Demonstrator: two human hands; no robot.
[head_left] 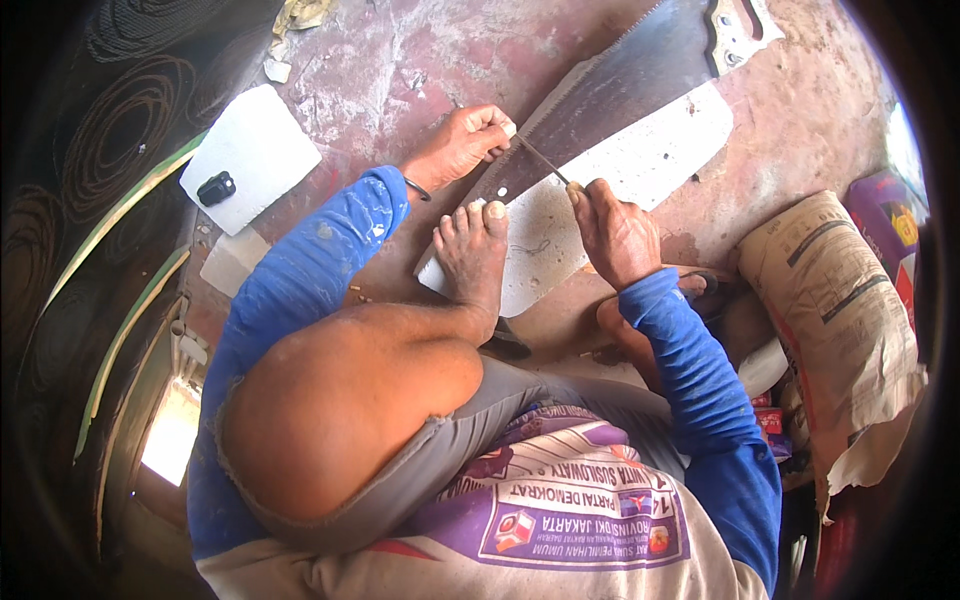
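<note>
My left hand (470, 140) pinches the far end of a thin dark metal rod, like a small file (540, 158), with its fingertips. My right hand (615, 230) is closed on the rod's near end. The rod crosses the toothed edge of a handsaw (640, 70), which lies with its pale handle (740, 30) at the top right; I cannot tell if they touch. Under the blade is a white board (660, 150). My bare left foot (465, 250) rests on the board's left end, near the narrow end of the blade, whose tip is hidden.
A white square piece (245, 130) with a small black object (217, 187) lies at the left, beside dark patterned panels (110, 130). At the right are a crumpled paper sack (820, 300) and a purple package (880, 215). Small scraps (277, 70) lie at the top.
</note>
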